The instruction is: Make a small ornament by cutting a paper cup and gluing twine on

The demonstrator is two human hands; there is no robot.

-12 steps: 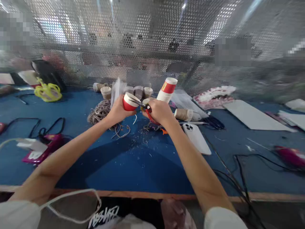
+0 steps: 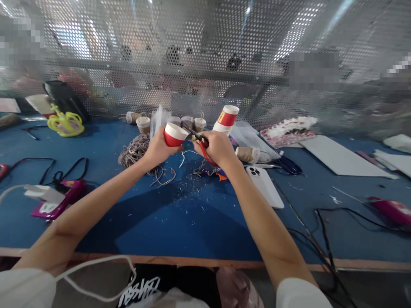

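My left hand (image 2: 159,148) is wrapped around a red and white paper cup (image 2: 175,136), tilted with its mouth facing up and to the right. In my right hand (image 2: 218,147) are scissors (image 2: 205,150) with red handles, their dark blades pointing up and left just past the cup's rim. Whether the blades touch the cup I cannot tell. Behind my right hand leans a stack of paper cups (image 2: 227,117). A thin white strip (image 2: 183,157) curls below the cup. To the left of my left hand lies a heap of grey cord (image 2: 135,150).
Several small twine-wrapped cups (image 2: 143,124) stand behind my hands. A white phone (image 2: 263,187) and a twine-wrapped roll (image 2: 247,155) lie right of my right hand. Scraps litter the blue table (image 2: 180,231). Magenta power strips (image 2: 61,201) with cables lie at both sides; a perforated metal screen (image 2: 205,55) rises behind.
The scissors have shifted from across the cup's rim to its right side, blades now angled more upward. The cup has moved slightly left, and more of the white strip shows beneath it.
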